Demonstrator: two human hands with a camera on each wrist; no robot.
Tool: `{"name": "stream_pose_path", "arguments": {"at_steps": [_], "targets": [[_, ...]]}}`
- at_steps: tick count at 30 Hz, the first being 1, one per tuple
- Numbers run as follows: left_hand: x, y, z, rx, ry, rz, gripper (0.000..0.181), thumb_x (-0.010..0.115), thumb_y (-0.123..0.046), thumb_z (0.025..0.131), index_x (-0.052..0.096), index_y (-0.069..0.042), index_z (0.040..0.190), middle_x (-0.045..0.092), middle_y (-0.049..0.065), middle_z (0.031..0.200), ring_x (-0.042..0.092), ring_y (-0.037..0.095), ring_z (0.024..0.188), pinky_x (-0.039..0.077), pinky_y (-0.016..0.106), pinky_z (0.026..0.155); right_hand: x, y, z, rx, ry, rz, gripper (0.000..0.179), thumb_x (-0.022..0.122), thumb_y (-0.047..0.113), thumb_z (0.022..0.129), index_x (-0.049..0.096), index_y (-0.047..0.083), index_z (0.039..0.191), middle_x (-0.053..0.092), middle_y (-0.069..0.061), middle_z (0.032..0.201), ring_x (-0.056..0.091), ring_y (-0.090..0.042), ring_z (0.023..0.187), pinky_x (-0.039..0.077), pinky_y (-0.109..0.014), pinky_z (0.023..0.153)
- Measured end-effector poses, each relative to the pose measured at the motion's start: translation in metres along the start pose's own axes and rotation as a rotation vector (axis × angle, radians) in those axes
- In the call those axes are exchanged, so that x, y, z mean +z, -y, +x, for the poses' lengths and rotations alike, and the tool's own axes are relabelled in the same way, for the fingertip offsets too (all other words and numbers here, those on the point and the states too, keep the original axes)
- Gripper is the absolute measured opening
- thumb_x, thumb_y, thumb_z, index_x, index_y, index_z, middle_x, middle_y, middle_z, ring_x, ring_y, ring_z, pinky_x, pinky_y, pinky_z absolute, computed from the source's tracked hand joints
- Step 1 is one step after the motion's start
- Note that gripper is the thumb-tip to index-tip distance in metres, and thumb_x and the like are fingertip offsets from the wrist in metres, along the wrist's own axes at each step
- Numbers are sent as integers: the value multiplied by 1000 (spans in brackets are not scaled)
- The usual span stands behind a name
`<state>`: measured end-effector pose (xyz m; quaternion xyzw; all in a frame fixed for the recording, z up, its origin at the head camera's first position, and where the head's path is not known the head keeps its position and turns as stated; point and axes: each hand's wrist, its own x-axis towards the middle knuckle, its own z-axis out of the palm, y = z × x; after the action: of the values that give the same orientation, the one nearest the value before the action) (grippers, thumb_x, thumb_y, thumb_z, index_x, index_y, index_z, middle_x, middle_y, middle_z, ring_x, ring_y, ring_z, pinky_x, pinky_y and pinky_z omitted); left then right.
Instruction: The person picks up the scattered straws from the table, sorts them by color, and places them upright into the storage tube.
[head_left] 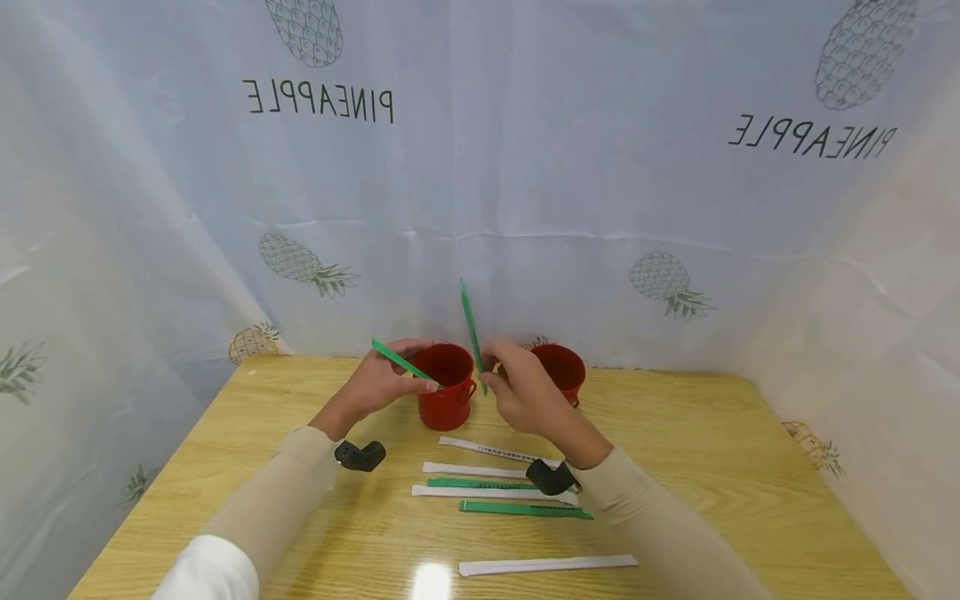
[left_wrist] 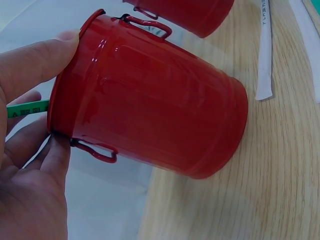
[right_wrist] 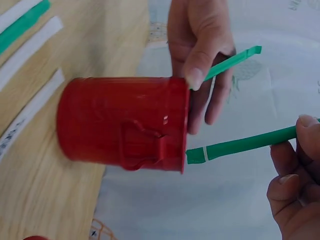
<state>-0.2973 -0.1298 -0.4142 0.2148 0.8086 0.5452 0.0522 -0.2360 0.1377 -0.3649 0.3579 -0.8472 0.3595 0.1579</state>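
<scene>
My left hand grips the rim of a small red bucket with side handles, thumb on the near side and fingers across the rim. A green wrapped straw leans out of this bucket toward the left, beside that hand. Between thumb and fingers, my right hand pinches another green wrapped straw. In the right wrist view its free end is right at the bucket's rim. Behind the right hand stands a second red bucket, partly covered by it in the head view.
Several white and green wrapped straws lie across the wooden table in front of the buckets, among them a green one. One white straw lies apart, closer to the front. A pineapple-print curtain hangs behind the table.
</scene>
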Motion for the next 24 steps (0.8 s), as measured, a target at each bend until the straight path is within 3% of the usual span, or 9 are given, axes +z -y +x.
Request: {"name": "stream_pose_path", "arguments": {"at_steps": [5,13,21,24], "targets": [[0,0,0,23,-3,-14,66,83,-12,89,56,-4,148,64,19,144,60,40,135,54,52,110,8,1,21,32,1,25,8,63,-1,100,61,3,105,65,-10,100,55,-20,79,51,-26,69],[1,2,-1,51,8,-55,65,82,-9,89,56,-2,147,63,23,143,60,42,133,58,32,103,28,-8,46,21,-20,31,7,63,-2,99,62,2,104,66,-11,98,58,-22,88,57,-34,77],[3,2,-1,74,9,-60,61,82,-7,89,59,-6,145,64,18,144,60,39,135,50,55,114,51,-20,50,89,57,-39,13,65,0,99,63,2,111,67,-13,107,63,-26,98,60,-43,89],[3,2,1,78,9,-62,60,82,-6,89,60,-7,145,63,16,146,59,38,137,45,58,117,55,-21,52,112,82,-60,12,64,2,100,65,2,112,68,-11,107,63,-26,102,58,-44,93]]}}
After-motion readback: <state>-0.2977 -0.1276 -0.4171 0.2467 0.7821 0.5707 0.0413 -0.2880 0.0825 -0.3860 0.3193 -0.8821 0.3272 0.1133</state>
